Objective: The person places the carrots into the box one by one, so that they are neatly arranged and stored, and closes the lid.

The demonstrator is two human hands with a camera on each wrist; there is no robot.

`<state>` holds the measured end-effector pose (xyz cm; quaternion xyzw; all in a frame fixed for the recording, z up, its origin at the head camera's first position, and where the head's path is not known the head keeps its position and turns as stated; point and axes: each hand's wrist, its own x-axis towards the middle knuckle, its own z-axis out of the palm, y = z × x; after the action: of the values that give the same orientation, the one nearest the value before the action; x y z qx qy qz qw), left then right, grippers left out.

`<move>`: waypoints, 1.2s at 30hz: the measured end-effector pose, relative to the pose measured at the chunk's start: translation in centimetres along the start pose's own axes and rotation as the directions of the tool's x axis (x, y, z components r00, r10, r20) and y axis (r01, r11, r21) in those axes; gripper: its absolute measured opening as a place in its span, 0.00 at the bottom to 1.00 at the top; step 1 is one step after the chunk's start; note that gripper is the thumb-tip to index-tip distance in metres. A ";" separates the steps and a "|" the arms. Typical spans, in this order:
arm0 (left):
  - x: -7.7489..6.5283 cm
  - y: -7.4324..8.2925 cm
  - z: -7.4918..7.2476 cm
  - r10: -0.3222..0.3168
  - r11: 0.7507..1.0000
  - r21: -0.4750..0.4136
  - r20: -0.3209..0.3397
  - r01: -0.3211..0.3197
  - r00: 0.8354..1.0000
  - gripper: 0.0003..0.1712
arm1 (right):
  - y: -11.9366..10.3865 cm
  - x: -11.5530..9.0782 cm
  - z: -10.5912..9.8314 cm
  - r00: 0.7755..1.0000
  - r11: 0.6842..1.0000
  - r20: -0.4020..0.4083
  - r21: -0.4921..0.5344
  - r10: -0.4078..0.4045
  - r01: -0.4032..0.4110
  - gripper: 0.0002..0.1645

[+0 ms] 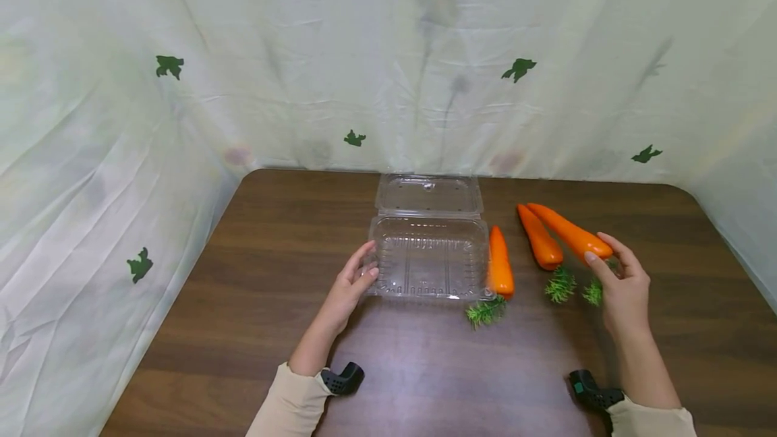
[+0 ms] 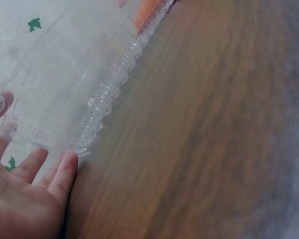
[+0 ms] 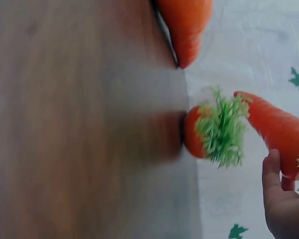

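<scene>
A clear plastic clamshell container (image 1: 427, 258) lies on the table with its lid (image 1: 429, 195) folded back. At its left rim, my left hand (image 1: 349, 292) holds the edge between thumb and fingers; the left wrist view shows the fingertips against the container wall (image 2: 65, 94). Off to the right, my right hand (image 1: 628, 292) grips an orange carrot (image 1: 570, 230) near its thick, leafy end, and the carrot slants up and left. Beside it lies a second carrot (image 1: 539, 240) with green tops (image 3: 224, 132). A third carrot (image 1: 500, 265) rests alongside the container's right wall.
The wooden table (image 1: 255, 329) ends at the back against a pale curtain (image 1: 291, 86) with green leaf shapes. The same curtain hangs along the left and right sides. A black wrist camera (image 1: 344, 379) sits on the left wrist, another (image 1: 591, 391) on the right.
</scene>
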<state>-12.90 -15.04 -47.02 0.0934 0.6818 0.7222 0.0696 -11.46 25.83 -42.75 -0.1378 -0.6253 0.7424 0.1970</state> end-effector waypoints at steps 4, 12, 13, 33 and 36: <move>0.0 0.0 0.0 -0.005 1.000 0.007 -0.001 0.005 1.000 0.30 | -0.4 -0.1 0.8 0.998 1.000 0.058 -0.001 -0.018 0.018 0.24; 0.0 -0.2 0.1 0.005 1.000 0.016 -0.006 -0.005 1.000 0.30 | -0.9 -0.2 3.1 0.990 0.995 0.134 0.090 -0.047 0.035 0.22; 0.0 -0.2 0.1 0.005 1.000 0.018 -0.006 -0.005 1.000 0.30 | -1.0 -0.2 3.3 0.988 0.995 0.144 0.091 -0.047 0.034 0.22; 0.0 0.2 0.1 -0.018 1.000 0.007 -0.008 0.018 1.000 0.30 | -0.1 -1.0 8.6 0.921 0.996 0.380 0.007 -0.088 0.092 0.22; -0.2 1.0 0.3 -0.025 1.000 0.016 -0.004 0.025 1.000 0.30 | 0.2 -1.2 9.5 0.907 0.995 0.414 -0.014 -0.081 0.095 0.22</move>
<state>-12.58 -14.85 -46.06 0.0840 0.6889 0.7159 0.0768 -14.70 16.94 -41.28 0.0469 -0.6709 0.7344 0.0914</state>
